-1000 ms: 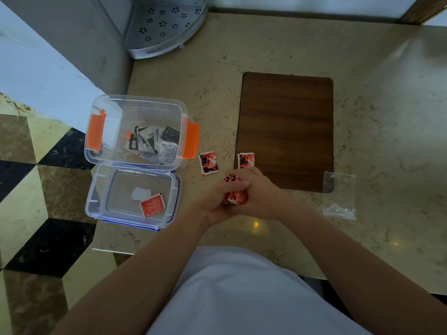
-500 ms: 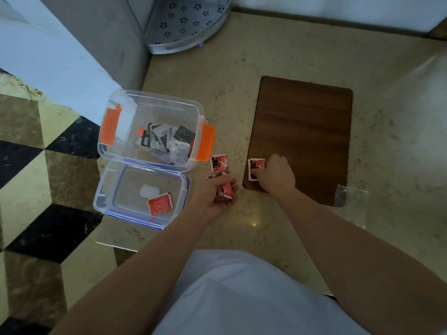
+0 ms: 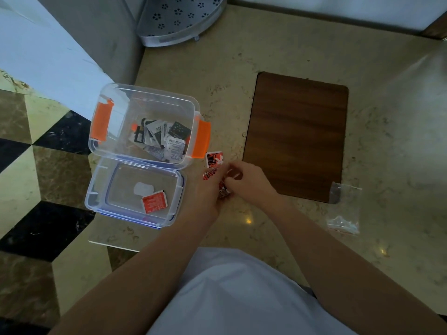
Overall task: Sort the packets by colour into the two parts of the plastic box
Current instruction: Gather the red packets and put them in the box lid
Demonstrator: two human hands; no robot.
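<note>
The clear plastic box (image 3: 145, 93) with orange clips stands at the counter's left edge and holds several black and white packets (image 3: 162, 139). Its lid (image 3: 96, 189) lies open in front of it with one red packet (image 3: 153, 201) inside. My left hand (image 3: 205, 194) holds a bunch of red packets (image 3: 223, 191) just right of the lid. My right hand (image 3: 249, 182) meets it and pinches a red packet against the bunch. One red packet (image 3: 214, 159) lies on the counter beside the box's right clip.
A brown wooden board (image 3: 297, 131) lies to the right of my hands. An empty clear plastic bag (image 3: 344, 209) sits at its near right corner. A perforated metal corner rack (image 3: 179, 18) stands at the back. The counter's left edge drops to a tiled floor.
My right hand picked the red packet off the board's corner and brought it back to my left hand. The camera view shifted slightly.
</note>
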